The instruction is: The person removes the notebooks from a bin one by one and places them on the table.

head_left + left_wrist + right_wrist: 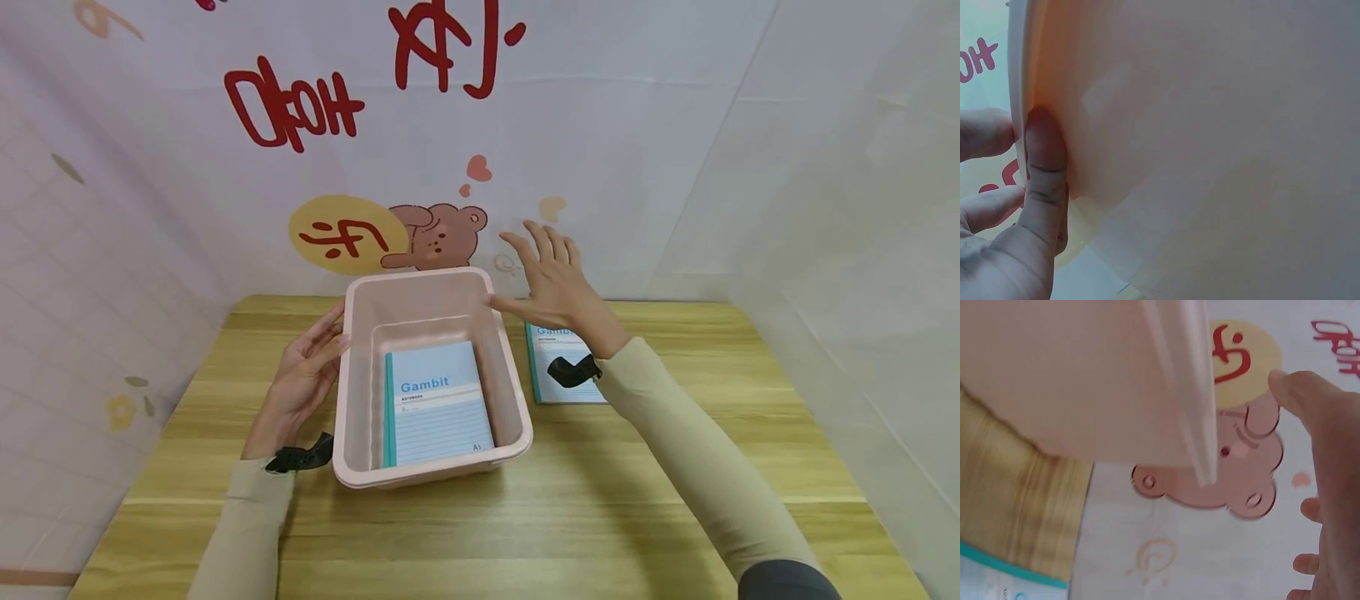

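A pale pink plastic basin is tilted toward the head camera. Inside it lies a light blue notebook with a teal spine and "Gambit" printed on its cover. My left hand holds the basin's left rim, thumb and fingers pinching the edge in the left wrist view. Beside the right rim, my right hand is raised with its fingers spread and nothing in its grasp. In the right wrist view its thumb shows apart from the basin edge. A second Gambit notebook lies on the table, partly hidden under the right forearm.
The wooden table ends at the back against a white wall cloth with red characters and a cartoon bear. A black strap sits on the left wrist, and another strap on the right.
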`<action>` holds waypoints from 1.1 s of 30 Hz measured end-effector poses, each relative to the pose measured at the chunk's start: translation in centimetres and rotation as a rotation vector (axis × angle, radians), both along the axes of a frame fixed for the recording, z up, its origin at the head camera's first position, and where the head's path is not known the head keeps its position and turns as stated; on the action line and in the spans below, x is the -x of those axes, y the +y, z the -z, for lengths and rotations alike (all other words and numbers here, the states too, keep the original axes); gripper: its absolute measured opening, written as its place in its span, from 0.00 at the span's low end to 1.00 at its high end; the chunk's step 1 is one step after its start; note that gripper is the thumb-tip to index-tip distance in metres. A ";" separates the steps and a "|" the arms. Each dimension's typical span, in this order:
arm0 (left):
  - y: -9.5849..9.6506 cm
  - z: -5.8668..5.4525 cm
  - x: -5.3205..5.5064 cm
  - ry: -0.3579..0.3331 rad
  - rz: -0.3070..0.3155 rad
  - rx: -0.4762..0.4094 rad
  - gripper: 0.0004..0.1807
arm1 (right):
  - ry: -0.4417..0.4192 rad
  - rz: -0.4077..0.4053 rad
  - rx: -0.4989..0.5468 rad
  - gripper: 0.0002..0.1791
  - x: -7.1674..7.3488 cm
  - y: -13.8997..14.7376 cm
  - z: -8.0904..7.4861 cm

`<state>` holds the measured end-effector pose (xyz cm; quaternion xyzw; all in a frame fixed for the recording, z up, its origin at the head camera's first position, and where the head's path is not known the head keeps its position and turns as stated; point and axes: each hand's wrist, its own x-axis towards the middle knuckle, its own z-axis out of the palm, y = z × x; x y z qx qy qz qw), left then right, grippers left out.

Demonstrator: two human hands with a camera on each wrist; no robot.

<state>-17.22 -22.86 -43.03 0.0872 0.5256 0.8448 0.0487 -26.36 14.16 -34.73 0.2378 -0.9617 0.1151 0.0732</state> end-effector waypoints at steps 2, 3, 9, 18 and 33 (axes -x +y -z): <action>0.1 0.0 0.1 0.005 0.002 -0.011 0.38 | 0.001 -0.009 -0.010 0.54 -0.1 -0.7 -0.7; 0.1 -0.1 0.1 0.007 0.002 -0.016 0.39 | 0.002 -0.014 -0.011 0.55 -0.2 -1.1 -1.0; 0.2 -0.2 0.2 0.009 -0.004 -0.026 0.38 | 0.004 -0.048 -0.014 0.56 -0.6 -3.5 -2.6; -0.1 -0.4 0.0 0.006 -0.001 -0.048 0.39 | -0.051 -0.083 -0.025 0.54 -1.3 -8.0 -3.0; 0.1 -0.2 -0.1 0.014 0.002 -0.021 0.38 | -0.051 -0.089 -0.116 0.53 -2.6 -13.8 0.0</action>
